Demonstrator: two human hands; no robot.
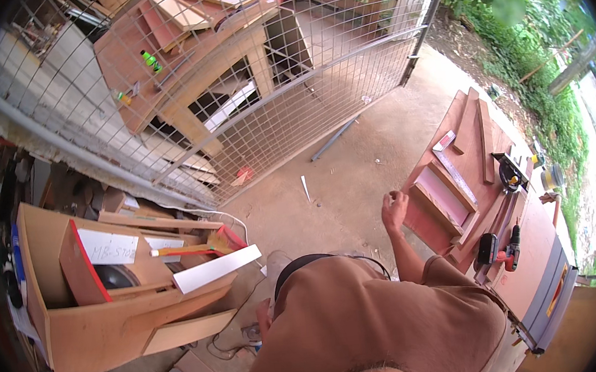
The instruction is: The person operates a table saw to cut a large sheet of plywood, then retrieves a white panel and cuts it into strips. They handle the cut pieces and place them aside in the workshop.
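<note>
Head: rectangular wooden frame (434, 206)

Left head-worn fisheye: looks down over brown shirt (382, 314), close below; floor (283, 220) farther off.

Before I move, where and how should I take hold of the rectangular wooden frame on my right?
Probably mid-length on its left long wall, from the left and slightly above, straddling the edge. The rectangular wooden frame lies flat with its open face up, so that narrow wall offers something to pinch, and it's the long side nearest the right grip.
</note>
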